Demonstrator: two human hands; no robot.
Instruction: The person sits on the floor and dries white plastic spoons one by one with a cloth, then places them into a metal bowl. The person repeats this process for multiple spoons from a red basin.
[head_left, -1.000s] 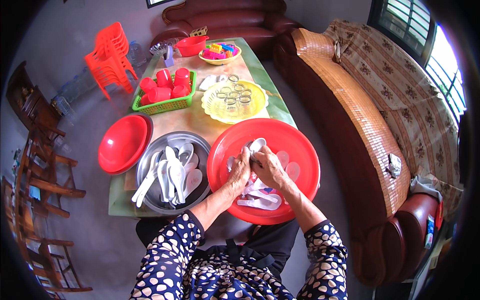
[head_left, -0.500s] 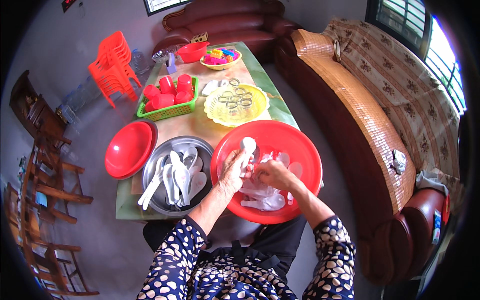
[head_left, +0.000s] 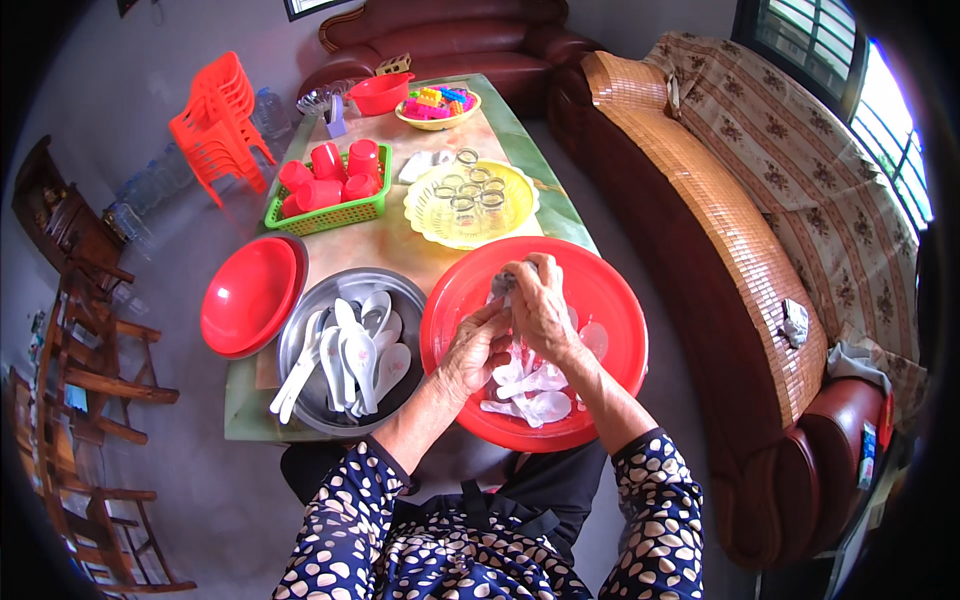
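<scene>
Above the large red basin (head_left: 622, 290) my left hand (head_left: 474, 350) is closed on a white soup spoon, which my hands now mostly hide. Closed over the spoon's bowl end, my right hand (head_left: 541, 308) presses a small grey wad (head_left: 503, 284), perhaps a scrubber, against it. Under my hands several wet white spoons (head_left: 540, 405) lie in the red basin. To the left, a grey metal basin (head_left: 300, 400) holds more white soup spoons (head_left: 358, 360), their handles pointing various ways.
Left of the metal basin sits a red bowl (head_left: 250, 295). Farther back are a green basket (head_left: 330, 218) of red cups, a scalloped yellow basin (head_left: 430, 228) with glasses, and a bowl of toy blocks (head_left: 440, 105). Sofas (head_left: 660, 200) line the right; stacked red chairs (head_left: 218, 125) stand left.
My right hand has moved up and left, from beside the spoon onto its bowl end, covering it. The grey wad now shows there. The view has shifted slightly.
</scene>
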